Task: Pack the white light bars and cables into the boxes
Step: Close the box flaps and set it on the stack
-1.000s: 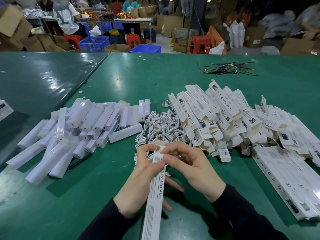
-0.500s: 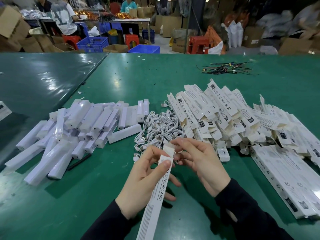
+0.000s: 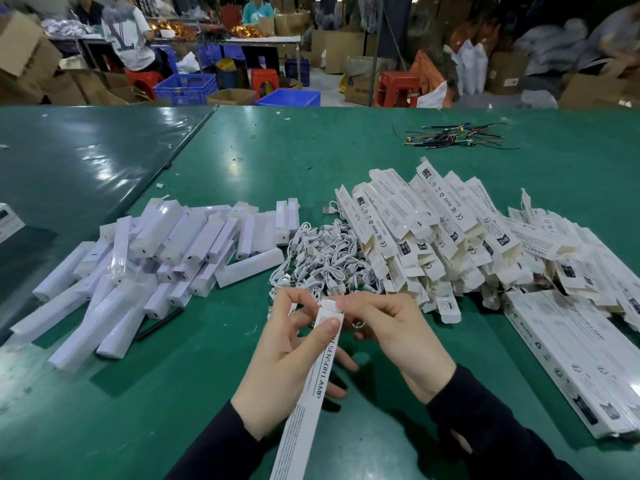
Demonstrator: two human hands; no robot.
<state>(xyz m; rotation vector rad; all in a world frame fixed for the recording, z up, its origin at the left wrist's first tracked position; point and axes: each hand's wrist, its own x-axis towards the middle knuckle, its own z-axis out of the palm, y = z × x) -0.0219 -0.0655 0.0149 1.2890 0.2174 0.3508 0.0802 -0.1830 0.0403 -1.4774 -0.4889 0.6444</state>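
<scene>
Two hands work on one sensor lamp box (image 3: 306, 386), held above the green table (image 3: 214, 393) in front of the cable pile (image 3: 322, 261). Risk, as a judgement: the end flap (image 3: 331, 304) may crease or tear if it is forced while a cable end sits in the opening; whether one does is not visible. The left hand (image 3: 280, 362) grasps the box, thumb on its face. The right hand (image 3: 398, 337) pinches the flap with curled fingers. Light bars (image 3: 152, 258) lie left, empty boxes (image 3: 450, 244) right.

The right hand (image 3: 391, 337) has moved onto the box (image 3: 313, 382) end flap; the left hand (image 3: 284, 358) keeps gripping it.
</scene>
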